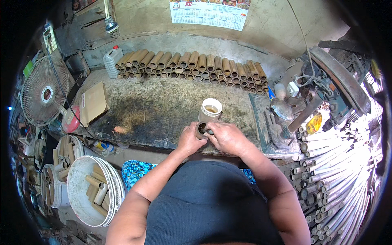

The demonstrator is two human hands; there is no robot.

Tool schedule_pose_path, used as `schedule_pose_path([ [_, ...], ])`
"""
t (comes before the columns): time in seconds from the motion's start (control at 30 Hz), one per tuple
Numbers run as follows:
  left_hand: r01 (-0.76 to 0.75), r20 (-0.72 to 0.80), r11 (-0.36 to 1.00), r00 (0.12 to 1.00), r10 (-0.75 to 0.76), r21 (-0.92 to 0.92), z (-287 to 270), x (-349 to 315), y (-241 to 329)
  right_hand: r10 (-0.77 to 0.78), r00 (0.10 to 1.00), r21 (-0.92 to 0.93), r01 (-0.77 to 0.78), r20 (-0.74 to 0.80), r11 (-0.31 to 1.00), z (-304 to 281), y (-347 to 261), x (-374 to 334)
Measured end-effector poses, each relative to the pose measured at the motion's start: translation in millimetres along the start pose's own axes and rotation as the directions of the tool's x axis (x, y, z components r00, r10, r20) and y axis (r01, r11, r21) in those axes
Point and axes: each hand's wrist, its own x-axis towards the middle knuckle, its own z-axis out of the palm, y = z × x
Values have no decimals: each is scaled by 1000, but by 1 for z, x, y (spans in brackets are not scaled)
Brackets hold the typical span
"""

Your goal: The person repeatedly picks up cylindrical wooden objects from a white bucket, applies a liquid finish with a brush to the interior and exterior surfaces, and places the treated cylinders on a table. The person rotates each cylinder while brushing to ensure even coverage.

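My left hand [190, 139] is closed around a short bamboo tube [199, 134], its dark open end facing up near the table's front edge. My right hand [226, 139] is at the tube's right side, fingers bent in a pinch at the rim. A small dark piece shows between those fingers and the tube opening; its kind cannot be made out. Just beyond both hands stands a white cup [207, 117] with brownish liquid [211, 109] in it.
Stacked bamboo tubes [192, 67] line the table's back, beside a plastic jug [112, 61]. A cardboard piece [94, 102] and fan [45, 92] are left. A white bucket [77, 196] holds tubes at lower left. Long bamboo poles [339, 188] pile at right, below cluttered tools.
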Motion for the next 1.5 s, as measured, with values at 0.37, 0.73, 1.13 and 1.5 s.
schedule_pose_path([
  [0.37, -32, 13, 994, 999, 34, -108, -6, 2, -9, 2, 1000, 56, 0, -25, 998, 1, 6, -3],
  [0.73, 57, 58, 987, 997, -49, -148, -16, 0, -11, -84, 996, 119, 85, -20, 989, 0, 14, 10],
  [1.13, 78, 98, 978, 993, -60, -194, -14, 0, -36, -144, 989, 126, 145, -14, 981, -3, 11, 17],
  [1.5, 39, 123, 979, 992, -14, -200, -17, -5, -39, -243, 970, 50, 242, 22, 969, -1, 2, 16],
])
